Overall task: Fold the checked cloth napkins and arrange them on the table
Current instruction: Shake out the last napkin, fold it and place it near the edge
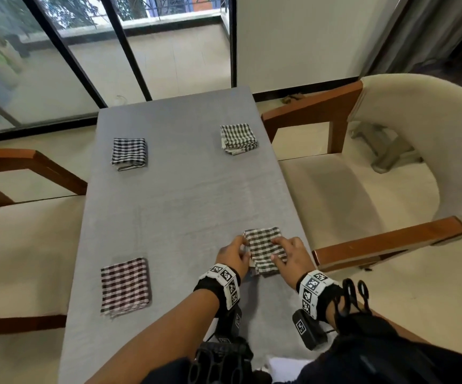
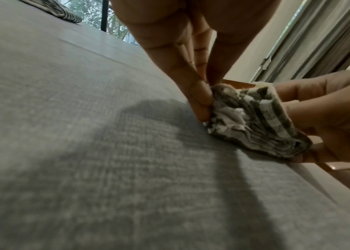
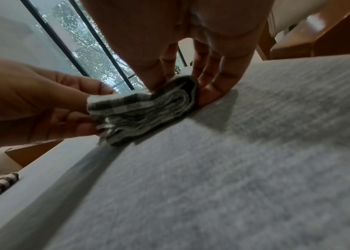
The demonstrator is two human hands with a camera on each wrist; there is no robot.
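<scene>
On gray table (image 1: 174, 206), both hands (image 1: 263, 257) pinch folded green-checked napkin (image 1: 264, 249).

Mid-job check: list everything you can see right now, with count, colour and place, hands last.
green checked napkin: one, green and white, folded, near right of the table, between both hands
black checked napkin: one, black and white, folded, far left
grey checked napkin: one, grey-green and white, folded, far right
brown checked napkin: one, dark brown and white, folded, near left
table: one, grey
chairs: two, cream seats, brown wooden arms, one on each side of the table
glass doors: black frames, beyond the far end
left hand: pinches the green checked napkin's left edge
right hand: holds its right edge
wrist bands: two, black with printed markers
</scene>
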